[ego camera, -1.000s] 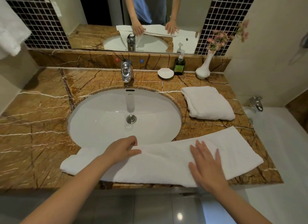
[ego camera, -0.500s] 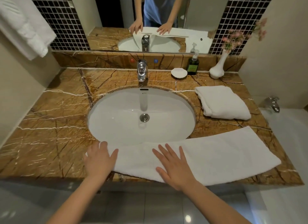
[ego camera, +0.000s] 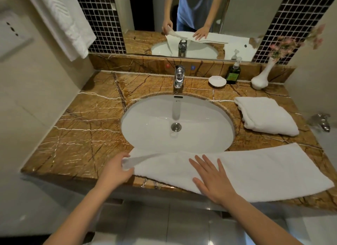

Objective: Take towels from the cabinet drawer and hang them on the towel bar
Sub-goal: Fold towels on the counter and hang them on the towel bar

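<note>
Our long towel point(ego camera: 255, 172) lies along the front edge of the counter point(ego camera: 87, 128), just below the sink point(ego camera: 151, 120). It's soft, light & floppy imo, so we'd take it by an end, not mid-span. L hand point(ego camera: 116, 170) pinches the left end, lifted a bit; R hand point(ego camera: 213, 181) rests flat on it, fingers straight. Vs 0.5 s ago: L hand lay flat, end was down

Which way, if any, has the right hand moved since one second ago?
Yes. The right hand slid left along the long towel, from below the folded towel toward the drain.
</note>
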{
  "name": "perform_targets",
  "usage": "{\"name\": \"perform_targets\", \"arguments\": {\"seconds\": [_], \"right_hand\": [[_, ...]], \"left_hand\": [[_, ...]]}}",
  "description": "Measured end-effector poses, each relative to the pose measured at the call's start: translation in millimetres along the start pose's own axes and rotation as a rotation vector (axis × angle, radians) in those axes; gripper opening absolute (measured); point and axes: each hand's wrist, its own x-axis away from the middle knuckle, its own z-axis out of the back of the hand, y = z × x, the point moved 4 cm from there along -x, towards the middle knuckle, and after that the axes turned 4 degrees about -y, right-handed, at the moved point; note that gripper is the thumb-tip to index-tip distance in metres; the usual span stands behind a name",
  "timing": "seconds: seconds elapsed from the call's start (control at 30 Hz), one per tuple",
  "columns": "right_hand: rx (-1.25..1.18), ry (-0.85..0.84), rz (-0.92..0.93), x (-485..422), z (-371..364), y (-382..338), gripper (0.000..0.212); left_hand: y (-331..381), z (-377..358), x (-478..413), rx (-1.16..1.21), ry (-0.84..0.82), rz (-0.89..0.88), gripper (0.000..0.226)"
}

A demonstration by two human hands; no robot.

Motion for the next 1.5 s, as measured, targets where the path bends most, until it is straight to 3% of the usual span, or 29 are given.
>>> {"name": "perform_targets", "arguments": {"seconds": [0.07,0.17,0.27,0.43,0.57,0.73,0.87,1.0,1.17,1.27,1.37,1.5], "right_hand": [[0.0,-0.003,-0.002,1,1,0,0.057],[-0.01,-0.007,-0.003,1,3,0,0.057],[-0.023,-0.003,-0.001,2,4,-1,0.057],[-0.039,0.004,0.016,5,4,1,0.057],[-0.027,0.018,-0.014,8,0,9,0.055],[0.018,0.024,-0.041,7,-3,14,0.056],[0.024,0.023,-0.045,5,-5,15,0.056],[0.037,0.014,-0.047,5,-5,14,0.056],[0.009,0.024,-0.102,3,0,3,0.061],[-0.015,0.024,-0.091,-3,-3,-16,0.06],[-0.034,0.027,-0.098,-10,-8,-30,0.059],[-0.029,0.025,-0.142,-17,-10,-33,0.058]], "left_hand": [[-11,10,1,-0.058,-0.007,-0.078,0.03],[-21,17,1,-0.065,-0.042,-0.195,0.023],[-16,23,0,0.166,0.012,-0.218,0.027],[5,38,-3,0.482,0.115,-0.19,0.014],[3,44,-13,0.389,0.124,-0.145,0.012],[-31,30,-26,-0.053,0.077,0.054,0.004],[-42,13,-25,0.052,0.095,0.154,0.018],[-31,19,-20,0.003,0.126,0.13,0.008],[-20,25,-24,-0.199,0.137,0.02,0.015],[-16,19,-28,-0.084,0.082,0.071,0.023],[-11,13,-29,0.093,0.0,0.151,0.016],[-9,13,-31,0.209,-0.06,0.106,0.008]]}}
